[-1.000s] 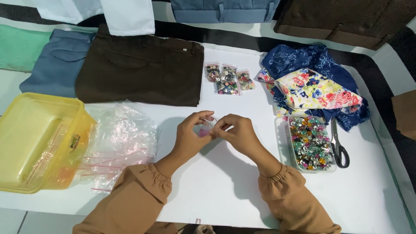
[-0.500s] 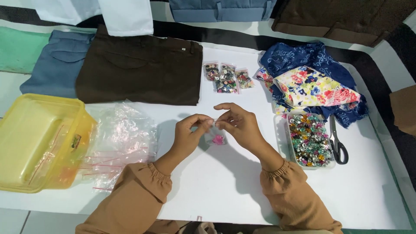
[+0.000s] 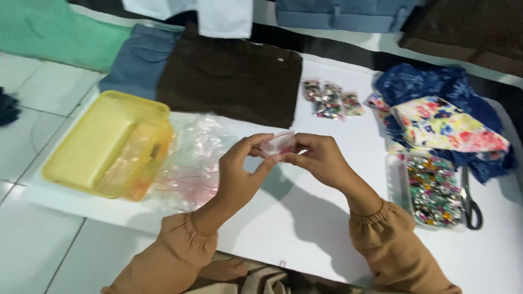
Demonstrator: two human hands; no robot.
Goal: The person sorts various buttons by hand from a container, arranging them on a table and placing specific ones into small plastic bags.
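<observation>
Both my hands are raised over a white sheet (image 3: pixel 305 228) and pinch one small clear zip bag (image 3: pixel 278 143) between them. My left hand (image 3: pixel 239 169) grips its left edge with thumb and fingers. My right hand (image 3: pixel 318 158) holds its right edge. Something small and pink shows inside the bag. To the right lies a clear tray (image 3: pixel 396 185) full of shiny coloured beads (image 3: pixel 433 190). Farther up the sheet sit several small filled bags (image 3: pixel 329 100).
A yellow plastic box (image 3: pixel 103 147) lies at the left beside a heap of empty clear bags (image 3: pixel 190 163). Scissors (image 3: pixel 469 198) lie right of the tray. Floral and blue cloths (image 3: pixel 444 120) are at the right; brown (image 3: pixel 231 76), blue (image 3: pixel 136 60) and green (image 3: pixel 60 35) garments lie behind.
The view has shifted right and closer. My hands have come up from the sheet, still together, and now hold the small bag higher between the fingertips.
</observation>
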